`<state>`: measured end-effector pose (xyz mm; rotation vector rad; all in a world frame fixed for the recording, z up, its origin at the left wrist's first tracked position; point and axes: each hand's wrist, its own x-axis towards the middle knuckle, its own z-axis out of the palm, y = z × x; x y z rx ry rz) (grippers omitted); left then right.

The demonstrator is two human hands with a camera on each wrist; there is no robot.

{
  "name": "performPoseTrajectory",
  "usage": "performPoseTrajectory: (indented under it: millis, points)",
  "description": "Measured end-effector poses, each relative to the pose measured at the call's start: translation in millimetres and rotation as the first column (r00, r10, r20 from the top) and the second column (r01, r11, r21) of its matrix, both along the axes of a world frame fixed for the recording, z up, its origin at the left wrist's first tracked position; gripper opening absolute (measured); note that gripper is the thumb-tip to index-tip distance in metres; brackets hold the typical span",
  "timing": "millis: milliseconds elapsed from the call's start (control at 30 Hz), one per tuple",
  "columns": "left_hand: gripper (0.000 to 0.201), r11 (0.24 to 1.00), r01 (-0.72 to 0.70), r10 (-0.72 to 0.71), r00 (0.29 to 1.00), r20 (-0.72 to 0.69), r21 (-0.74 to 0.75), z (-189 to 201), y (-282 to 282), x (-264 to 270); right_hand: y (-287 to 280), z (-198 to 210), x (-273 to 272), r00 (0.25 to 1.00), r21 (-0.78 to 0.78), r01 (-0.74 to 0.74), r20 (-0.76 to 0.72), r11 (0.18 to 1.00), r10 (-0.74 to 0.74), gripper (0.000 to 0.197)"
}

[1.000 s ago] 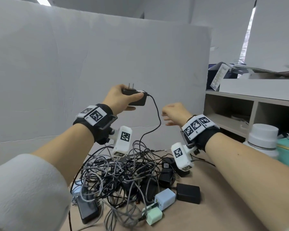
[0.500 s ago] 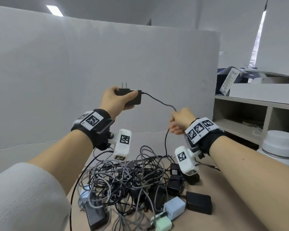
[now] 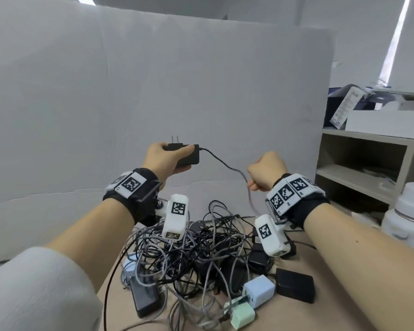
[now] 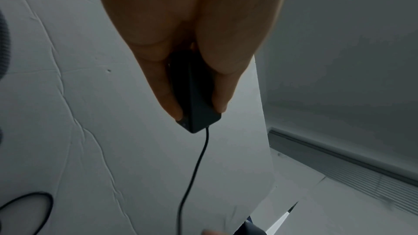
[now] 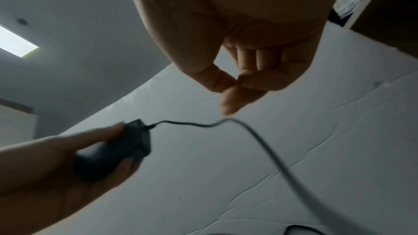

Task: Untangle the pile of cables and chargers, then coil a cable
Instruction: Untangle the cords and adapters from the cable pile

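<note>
Cable (image 3: 227,166) now sags lower between the hands than half a second ago, when it ran up in a tighter arc; right hand (image 3: 266,171) sits further right and a bit lower against the white board (image 3: 201,91), left hand (image 3: 164,161) about where it was. Pile (image 3: 196,249) on the table (image 3: 325,314) looks unchanged.

Left hand grips the black charger (image 3: 185,156), thumb on top, fingers underneath, prongs pointing up, held high in front of the board and well above the pile. In the left wrist view fingers (image 4: 220,85) clamp both sides of the charger (image 4: 194,92) and the cable (image 4: 196,163) drops from its end.

Right hand is curled into a fist at the cable. From the head view the cable seems to pass through it; in the right wrist view the thumb and forefinger (image 5: 228,99) are pinched together and the cable (image 5: 248,131) runs just past the fingertip, blurred, so can't tell if it is actually gripped. Hands apart, cable strung between them.

Below the right hand the cable is motion-blurred and drops behind the wrist camera (image 3: 271,235); its far end is lost in the pile. Pile is grey braided and black cords, black bricks, a pale blue plug (image 3: 259,291) and a green plug (image 3: 240,315) at its near edge.
</note>
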<state>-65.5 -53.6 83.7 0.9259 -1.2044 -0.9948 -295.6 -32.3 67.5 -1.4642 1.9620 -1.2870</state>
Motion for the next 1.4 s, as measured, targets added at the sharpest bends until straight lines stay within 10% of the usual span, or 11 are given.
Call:
performPoseTrajectory:
  millis: [267,600,867,1400]
  points:
    - [0.041,0.987,0.117,-0.112,0.993,-0.049,0.112,-20,-15,-3,-10,-10,47,0.965,-0.087,-0.196,-0.195,0.977,0.177,0.049]
    - [0.019,0.975,0.061,0.018,0.937,-0.35,0.213,-66,-51,12,-24,-61,25,0.965,-0.231,-0.215,0.097,0.949,0.242,0.015]
    - [0.03,0.984,0.14,-0.129,0.986,-0.106,0.112,-52,-19,19,15,-50,19,0.916,-0.268,-0.273,-0.367,0.924,0.165,0.015]
    - [0.051,0.95,0.311,-0.252,0.747,0.615,0.011,-64,41,0,43,-52,37,0.806,-0.202,-0.564,-0.347,0.801,0.48,0.012]
